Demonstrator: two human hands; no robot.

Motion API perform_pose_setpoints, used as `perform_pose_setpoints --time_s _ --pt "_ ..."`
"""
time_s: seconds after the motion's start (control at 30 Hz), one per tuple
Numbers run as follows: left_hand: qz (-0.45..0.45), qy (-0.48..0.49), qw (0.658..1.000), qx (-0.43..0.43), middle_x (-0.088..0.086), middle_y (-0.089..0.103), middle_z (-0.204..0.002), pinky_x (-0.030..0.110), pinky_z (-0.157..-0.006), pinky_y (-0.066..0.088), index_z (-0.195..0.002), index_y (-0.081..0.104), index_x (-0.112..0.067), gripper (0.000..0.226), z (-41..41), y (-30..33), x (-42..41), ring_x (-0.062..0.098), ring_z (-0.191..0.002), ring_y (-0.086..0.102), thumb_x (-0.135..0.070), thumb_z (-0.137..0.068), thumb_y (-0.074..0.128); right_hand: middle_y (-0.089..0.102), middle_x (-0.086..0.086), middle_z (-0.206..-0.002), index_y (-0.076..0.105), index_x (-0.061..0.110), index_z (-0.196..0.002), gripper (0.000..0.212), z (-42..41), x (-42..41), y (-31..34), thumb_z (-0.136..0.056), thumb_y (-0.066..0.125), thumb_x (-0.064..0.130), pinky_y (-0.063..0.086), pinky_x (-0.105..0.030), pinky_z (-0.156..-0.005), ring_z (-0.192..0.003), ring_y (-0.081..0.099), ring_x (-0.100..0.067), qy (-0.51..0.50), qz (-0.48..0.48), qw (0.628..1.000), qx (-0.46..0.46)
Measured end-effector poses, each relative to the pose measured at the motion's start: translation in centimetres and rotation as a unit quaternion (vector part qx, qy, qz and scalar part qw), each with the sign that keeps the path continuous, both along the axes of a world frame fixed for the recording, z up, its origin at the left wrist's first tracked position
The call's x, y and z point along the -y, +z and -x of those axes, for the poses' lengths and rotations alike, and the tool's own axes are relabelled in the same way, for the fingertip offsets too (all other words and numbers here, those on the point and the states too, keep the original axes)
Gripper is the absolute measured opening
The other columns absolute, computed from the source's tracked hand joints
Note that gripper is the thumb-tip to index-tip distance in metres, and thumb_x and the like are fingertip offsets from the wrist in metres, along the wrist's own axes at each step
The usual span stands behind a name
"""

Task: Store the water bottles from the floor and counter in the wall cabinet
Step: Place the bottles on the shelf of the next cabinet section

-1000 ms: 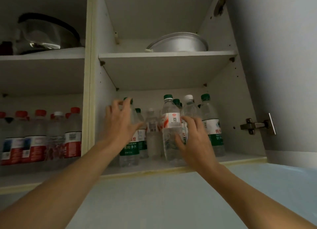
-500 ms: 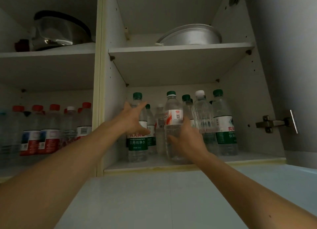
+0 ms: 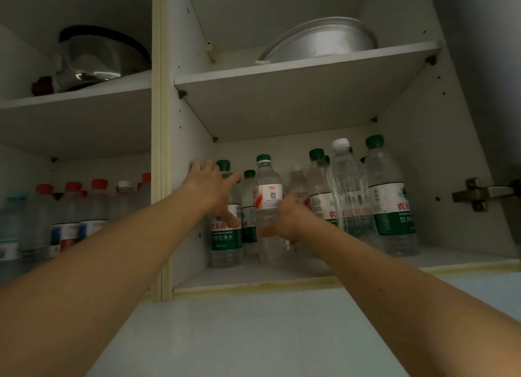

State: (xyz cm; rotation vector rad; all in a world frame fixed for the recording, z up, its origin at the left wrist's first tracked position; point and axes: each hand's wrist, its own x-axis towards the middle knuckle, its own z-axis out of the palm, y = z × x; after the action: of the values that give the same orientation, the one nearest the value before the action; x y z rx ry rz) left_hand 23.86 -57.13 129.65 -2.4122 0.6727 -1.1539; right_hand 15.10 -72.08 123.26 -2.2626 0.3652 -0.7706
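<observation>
The right compartment of the wall cabinet holds several water bottles on its lower shelf (image 3: 282,278). My left hand (image 3: 210,190) is spread open against the top of a green-labelled bottle (image 3: 225,241) at the shelf's left wall, its thumb lying across the label. My right hand (image 3: 287,218) wraps the lower body of a green-capped bottle with a red and white label (image 3: 267,196), which stands upright at the front. To the right stand a clear white-capped bottle (image 3: 349,190) and another green-labelled bottle (image 3: 392,207). More bottles behind are partly hidden.
The left compartment holds several red-capped bottles (image 3: 93,207). On the upper shelves sit a lidded steel pot (image 3: 98,57) and a metal basin (image 3: 318,40). The open cabinet door (image 3: 493,66) and its hinge (image 3: 479,193) are at the right. Bare shelf shows in front of the right-hand bottles.
My left hand has let go of the green-labelled bottle and spread open. My right hand has closed lower on the red and white labelled bottle. The view has moved closer and leftward.
</observation>
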Motion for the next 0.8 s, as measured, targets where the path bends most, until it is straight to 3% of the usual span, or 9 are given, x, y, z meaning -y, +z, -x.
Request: perform_pose_setpoints --time_s 0.17,0.47,0.53,0.67,0.8 --pt "-0.034 0.050 0.997 0.051 0.016 0.041 -0.150 0.054 -0.110 0.022 -0.156 0.015 -0.031 0.123 -0.5 -0.2 0.5 0.036 -0.138 0.032 -0.095 -0.060 0.056 0.042 -0.019 -0.149 0.004 0.002 -0.156 0.118 -1.8 -0.3 0.7 -0.079 0.084 0.042 0.048 -0.047 -0.107 -0.132 0.049 -0.035 -0.035 0.069 0.996 -0.054" --pt "-0.039 0.069 0.995 0.058 0.016 0.044 -0.147 0.053 -0.113 0.020 -0.152 0.026 -0.025 0.118 -0.1 -0.2 0.5 0.035 -0.138 0.034 -0.092 -0.061 0.060 0.045 -0.016 -0.148 0.014 0.008 -0.157 0.109 -4.8 -1.6 -0.5 -0.079 0.084 0.040 0.050 -0.051 -0.104 -0.131 0.051 -0.035 -0.029 0.099 0.995 -0.003" --pt "-0.039 0.067 0.995 0.058 0.015 0.044 -0.146 0.053 -0.114 0.020 -0.152 0.026 -0.023 0.118 -0.3 -0.1 0.5 0.035 -0.138 0.034 -0.090 -0.061 0.061 0.046 -0.015 -0.148 0.020 0.014 -0.156 0.098 -5.1 -1.3 -0.7 -0.084 0.079 0.041 0.051 -0.053 -0.102 -0.129 0.052 -0.035 0.006 0.089 0.996 0.003" --pt "-0.030 0.051 0.997 0.051 0.016 0.046 -0.146 0.053 -0.114 0.020 -0.152 0.027 -0.022 0.118 -0.5 -0.1 0.4 0.036 -0.137 0.035 -0.087 -0.062 0.064 0.059 -0.009 -0.124 0.049 0.023 -0.139 0.051 -4.5 0.0 -0.5 -0.094 0.069 0.035 0.063 -0.043 -0.080 -0.102 0.065 -0.027 0.072 0.053 0.994 -0.060" --pt "-0.011 0.021 0.999 0.040 0.017 0.049 -0.142 0.052 -0.113 0.023 -0.148 0.033 -0.017 0.110 -0.5 0.2 0.2 0.035 -0.135 0.040 -0.083 -0.067 0.065 0.057 -0.006 -0.124 0.049 0.021 -0.137 0.050 -4.6 0.6 -0.6 -0.092 0.072 0.020 0.063 -0.041 -0.082 -0.098 0.063 -0.024 0.093 0.029 0.993 -0.072"
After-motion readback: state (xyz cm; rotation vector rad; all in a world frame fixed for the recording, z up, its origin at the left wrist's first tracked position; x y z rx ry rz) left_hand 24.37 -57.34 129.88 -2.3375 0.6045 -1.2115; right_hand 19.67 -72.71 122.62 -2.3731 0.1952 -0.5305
